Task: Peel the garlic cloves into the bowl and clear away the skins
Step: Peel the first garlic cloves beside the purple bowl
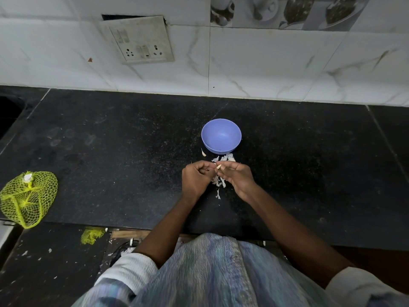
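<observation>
A blue bowl (221, 135) stands on the black counter (110, 151), and I see nothing in it. Just in front of it my two hands meet over a scatter of white garlic skins (219, 181). My right hand (238, 177) pinches a small pale garlic clove (218, 167) at its fingertips. My left hand (195, 177) has its fingers curled, with the fingertips at the same clove. More skins (224, 157) lie against the bowl's near side. One loose clove (203, 153) lies to the left of the bowl.
A yellow mesh bag (27, 197) lies at the counter's left front edge, and a scrap of yellow mesh (91, 235) sits below the edge. A white tiled wall with a switch plate (139, 41) rises behind the counter. Skin bits dot the floor at lower left.
</observation>
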